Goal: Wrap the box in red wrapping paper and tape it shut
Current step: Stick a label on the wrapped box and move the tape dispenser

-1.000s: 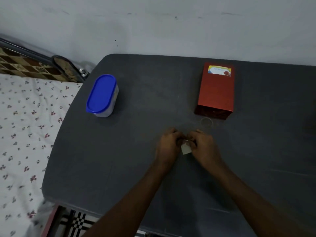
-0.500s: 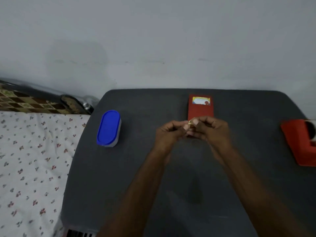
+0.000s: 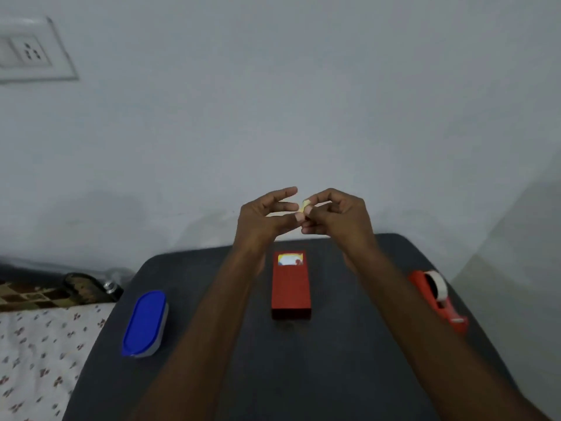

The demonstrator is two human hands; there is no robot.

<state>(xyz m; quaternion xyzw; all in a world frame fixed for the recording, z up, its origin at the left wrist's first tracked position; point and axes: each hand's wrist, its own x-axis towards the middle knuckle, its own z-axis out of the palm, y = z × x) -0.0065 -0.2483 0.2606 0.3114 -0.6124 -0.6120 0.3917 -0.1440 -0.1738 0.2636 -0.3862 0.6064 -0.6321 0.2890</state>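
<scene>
A box wrapped in red paper (image 3: 290,287), with a small colourful label at its far end, lies flat in the middle of the dark table (image 3: 334,375). Both hands are raised above and beyond it, in front of the wall. My right hand (image 3: 334,215) pinches a small pale scrap (image 3: 305,205), either paper or tape, between thumb and fingertips. My left hand (image 3: 267,214) meets it from the left, thumb and a fingertip touching the scrap while the other fingers spread out. A red tape dispenser (image 3: 437,296) with a white roll stands at the table's right edge.
A blue-lidded oval container (image 3: 145,323) sits on the table's left part. Left of the table lies a bed with a flowered sheet (image 3: 39,354). A grey wall stands close behind the table, with a socket plate (image 3: 30,50) at the upper left.
Both hands rose from the tabletop with the scrap. The view tilted up, so the box sits lower in frame and the tape dispenser came into sight.
</scene>
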